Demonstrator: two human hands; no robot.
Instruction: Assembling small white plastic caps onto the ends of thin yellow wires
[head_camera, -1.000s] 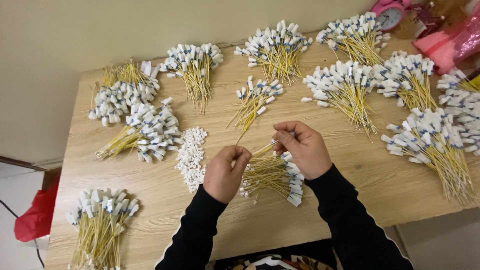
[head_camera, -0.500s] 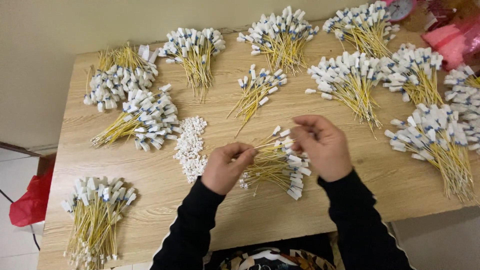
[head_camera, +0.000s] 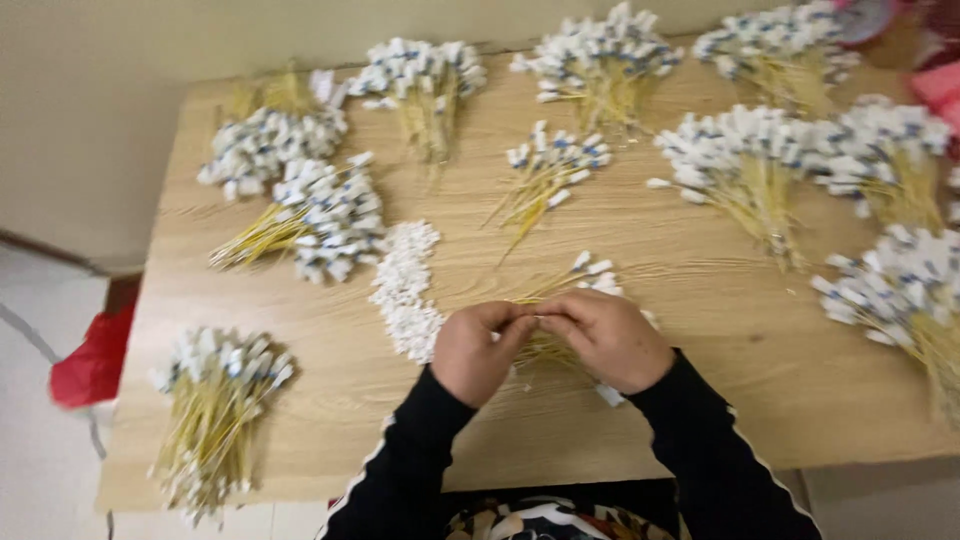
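a person in black sleeves sits at a wooden table (head_camera: 640, 400), seen from above. the left hand (head_camera: 478, 350) and the right hand (head_camera: 605, 338) meet just at the near side of a small bundle of yellow cables (head_camera: 560, 300), thin cords tipped with white connectors. the fingertips of both hands are pinched together where they touch, seemingly on one cable end from that bundle (the exact piece is hidden by the fingers, so what they grip cannot be told for certain). the bundle lies partly under the right hand, its white tips fanning away from the person.

just left of the bundle sits a pile of small white caps (head_camera: 405, 290). beyond the bundle lies a thinner bundle (head_camera: 545, 172), and many fuller bundles ring it farther off, one at the near left (head_camera: 215, 410).

the step in hand looks like fitting or working a single connector end; the next move would call for a steady pinch and a short reach toward the caps.
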